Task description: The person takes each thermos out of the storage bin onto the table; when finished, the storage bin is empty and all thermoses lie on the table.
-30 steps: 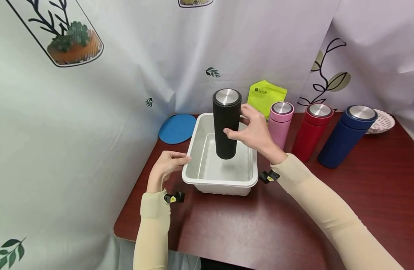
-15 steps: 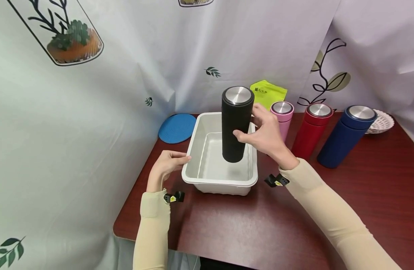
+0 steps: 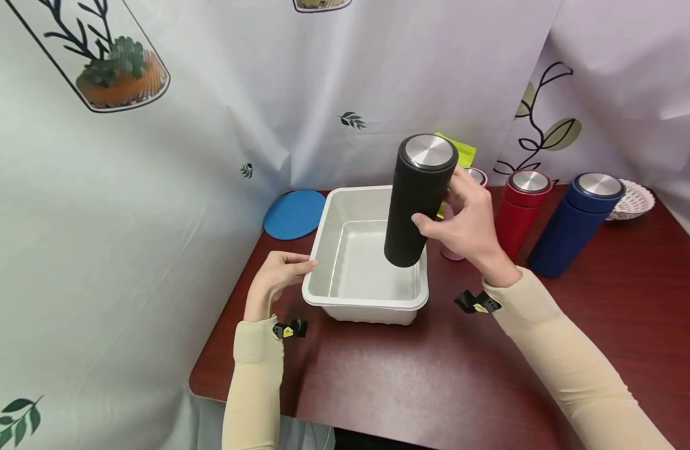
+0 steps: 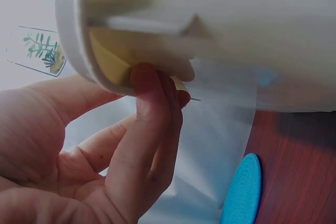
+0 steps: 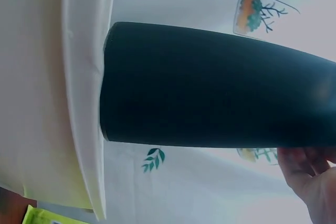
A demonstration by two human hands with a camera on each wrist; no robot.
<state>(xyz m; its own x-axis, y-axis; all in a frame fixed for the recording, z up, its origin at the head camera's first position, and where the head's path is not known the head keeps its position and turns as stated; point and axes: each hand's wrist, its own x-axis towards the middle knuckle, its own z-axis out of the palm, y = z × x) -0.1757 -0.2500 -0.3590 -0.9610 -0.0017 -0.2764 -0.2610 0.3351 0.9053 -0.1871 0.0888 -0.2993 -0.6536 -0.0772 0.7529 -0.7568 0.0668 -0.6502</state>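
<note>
A black thermos bottle (image 3: 415, 206) with a steel-topped lid is held in my right hand (image 3: 469, 219), thumb on its near side. It tilts slightly, in the air over the right part of a white plastic basin (image 3: 367, 305). In the right wrist view the black thermos bottle (image 5: 210, 87) lies across the picture, its base by the basin's rim (image 5: 86, 77). My left hand (image 3: 280, 275) pinches the basin's left rim between thumb and fingers. Up close in the left wrist view, the left hand's fingers (image 4: 152, 114) are at the rim's underside.
Behind my right hand stands a pink thermos, mostly hidden. A red thermos (image 3: 519, 215) and a blue thermos (image 3: 572, 228) stand to its right, with a white woven basket (image 3: 637, 200) behind. A blue round mat (image 3: 294, 214) lies left of the basin; a yellow-green packet (image 3: 463, 150) leans at the back.
My right hand has carried the black thermos bottle rightward, from above the basin's middle to above its right side, and it tilts more. The left hand has stayed on the rim.
</note>
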